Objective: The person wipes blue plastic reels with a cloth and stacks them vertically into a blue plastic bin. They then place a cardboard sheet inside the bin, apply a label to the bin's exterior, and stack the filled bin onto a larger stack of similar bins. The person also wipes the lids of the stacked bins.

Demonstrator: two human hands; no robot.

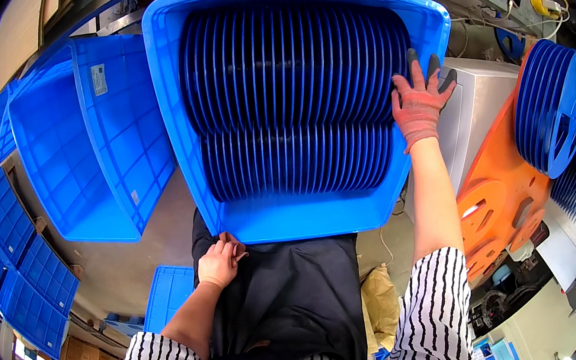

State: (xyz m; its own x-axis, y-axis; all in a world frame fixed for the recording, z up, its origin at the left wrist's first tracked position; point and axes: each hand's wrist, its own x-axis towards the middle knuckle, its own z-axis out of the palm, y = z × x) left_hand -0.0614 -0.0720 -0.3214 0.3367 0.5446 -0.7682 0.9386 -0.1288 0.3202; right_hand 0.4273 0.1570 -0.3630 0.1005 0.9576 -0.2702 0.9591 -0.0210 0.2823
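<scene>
Right hand point(419, 101), fingers spread flat on blue reels point(293, 98); left hand point(218, 261) clamped on crate point(312, 218) rim.

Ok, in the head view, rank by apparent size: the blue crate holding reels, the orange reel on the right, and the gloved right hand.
1. Blue crate, largest.
2. Orange reel.
3. Right hand, smallest.
Fisheye bending and differing nearness make this apparent size only.

A worker's right hand point(419, 101), in a red knit work glove with dark fingertips, stretches out toward one o'clock, fingers spread and pointing up, palm pressed flat. The bare right forearm runs back toward five o'clock into a black-and-white striped sleeve. The left hand point(219, 260), bare, sits close to the body near seven o'clock, fingers curled and pinched shut, elbow bent, forearm rising from a matching striped sleeve.
</scene>
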